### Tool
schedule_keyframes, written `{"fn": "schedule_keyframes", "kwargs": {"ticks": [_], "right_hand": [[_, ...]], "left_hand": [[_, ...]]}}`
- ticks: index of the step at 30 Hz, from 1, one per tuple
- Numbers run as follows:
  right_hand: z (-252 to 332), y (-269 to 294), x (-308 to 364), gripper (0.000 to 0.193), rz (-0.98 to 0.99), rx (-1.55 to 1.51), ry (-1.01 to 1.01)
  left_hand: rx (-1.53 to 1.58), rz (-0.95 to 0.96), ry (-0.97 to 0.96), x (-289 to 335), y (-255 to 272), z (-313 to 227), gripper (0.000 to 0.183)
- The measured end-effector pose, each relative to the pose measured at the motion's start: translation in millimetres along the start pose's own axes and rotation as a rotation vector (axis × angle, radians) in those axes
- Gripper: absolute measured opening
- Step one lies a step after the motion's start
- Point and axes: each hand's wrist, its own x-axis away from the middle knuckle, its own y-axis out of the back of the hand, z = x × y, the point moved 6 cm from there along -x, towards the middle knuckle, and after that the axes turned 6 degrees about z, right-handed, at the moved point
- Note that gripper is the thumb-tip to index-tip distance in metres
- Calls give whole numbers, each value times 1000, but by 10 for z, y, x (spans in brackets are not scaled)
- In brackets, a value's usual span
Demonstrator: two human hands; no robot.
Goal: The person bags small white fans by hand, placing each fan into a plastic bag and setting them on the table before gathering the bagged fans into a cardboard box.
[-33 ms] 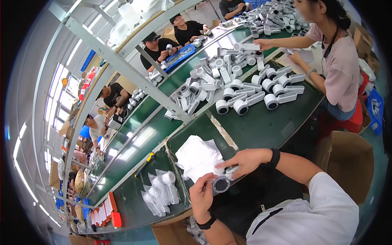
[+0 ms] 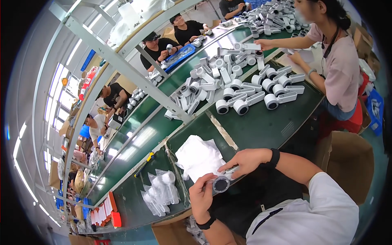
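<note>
A white handheld device [image 2: 221,184] with a round, dark-faced head and a short handle is held low over the table's near edge. My left hand [image 2: 201,195] closes around the round head, fingers and thumb at its rim. My right hand [image 2: 244,163] grips the handle, its fingers bent over it and partly hiding it. Just beyond both hands lies a stack of thin white bags [image 2: 198,157]. To the left, several like devices in clear plastic bags [image 2: 161,190] rest on the green table [image 2: 261,128].
Several bare devices [image 2: 220,77] are piled ahead, where a co-worker [image 2: 341,73] reaches in from the right. A yellow-and-black cutter [image 2: 145,164] lies left. Orange-and-white boxes [image 2: 104,211] stand farther left. A metal shelf post [image 2: 134,69] rises in front; cardboard boxes [image 2: 347,163] flank me.
My right index finger has drawn back slightly from the white bags toward the device's handle. The co-worker's hand at the pile has shifted a little.
</note>
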Motion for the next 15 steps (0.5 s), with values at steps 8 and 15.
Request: {"fn": "schedule_keyframes", "kwargs": {"ticks": [8,15], "right_hand": [[-18,-44,4,50,-287,71,-189],[-249,-320,-81,54,-587,-1060,-59]], "left_hand": [[-69,-133,106,20,51,-32,25],[-341,-236,-167,-44,-327,-84,37]]}}
